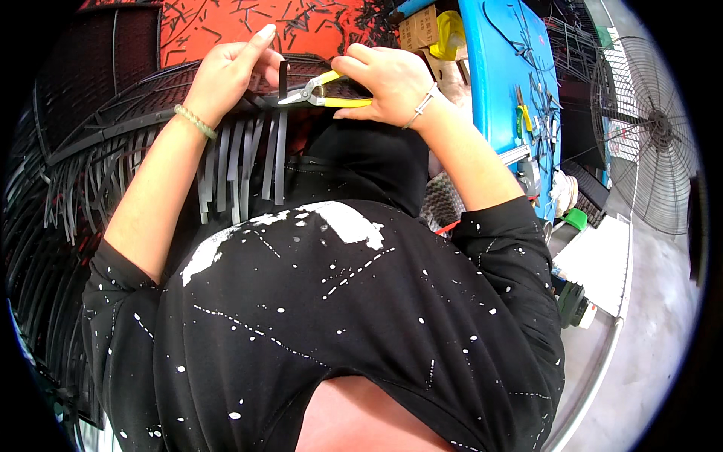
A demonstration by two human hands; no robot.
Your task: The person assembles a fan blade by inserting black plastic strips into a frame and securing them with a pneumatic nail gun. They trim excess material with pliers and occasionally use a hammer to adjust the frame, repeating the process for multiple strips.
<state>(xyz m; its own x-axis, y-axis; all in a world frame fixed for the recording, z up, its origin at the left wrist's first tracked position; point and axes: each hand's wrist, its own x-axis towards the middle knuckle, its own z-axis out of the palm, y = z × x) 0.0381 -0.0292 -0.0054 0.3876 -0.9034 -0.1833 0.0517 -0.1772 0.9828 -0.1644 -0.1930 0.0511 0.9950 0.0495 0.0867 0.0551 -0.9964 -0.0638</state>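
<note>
My right hand (388,79) grips yellow-handled shears (354,102) with a short metal head. The blades point left, and their tips meet a flat black strip (282,83). The fingers of my left hand (233,68) are at the upper end of this strip and appear to hold it, with one digit stretched away from them. Behind and below the hands lies a dark woven panel on a frame (105,129). Many loose strips (233,162) hang from its near edge toward my lap. Part of the grip is hidden behind the left fingers.
A red surface (226,30) ahead is littered with short black offcuts. To the right stands a blue table (493,75) bearing yellow-handled pliers (522,117) and scraps. Beyond it is a large fan (655,124). A cardboard box (418,30) and yellow bag (449,38) sit beside the table.
</note>
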